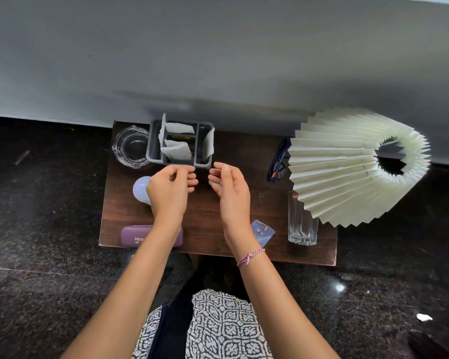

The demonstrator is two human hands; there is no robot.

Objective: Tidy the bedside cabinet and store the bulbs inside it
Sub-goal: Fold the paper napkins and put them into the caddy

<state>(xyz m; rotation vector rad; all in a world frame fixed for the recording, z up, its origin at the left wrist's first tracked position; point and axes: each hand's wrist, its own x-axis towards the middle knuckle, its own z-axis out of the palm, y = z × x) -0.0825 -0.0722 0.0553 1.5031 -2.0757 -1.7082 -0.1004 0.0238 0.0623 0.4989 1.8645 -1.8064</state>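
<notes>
The white bulb [141, 189] lies on the cabinet top [205, 224] at its left side, partly under the left hand [170, 187]. Both hands, left and right hand [230, 189], hover with curled fingers just near of the grey organiser [154, 151]; I cannot tell whether either pinches anything. A pleated lampshade [347, 164] stands far right.

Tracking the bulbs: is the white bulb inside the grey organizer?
No, the white bulb lies on the cabinet top, outside the grey organizer, beside the left hand.
</notes>
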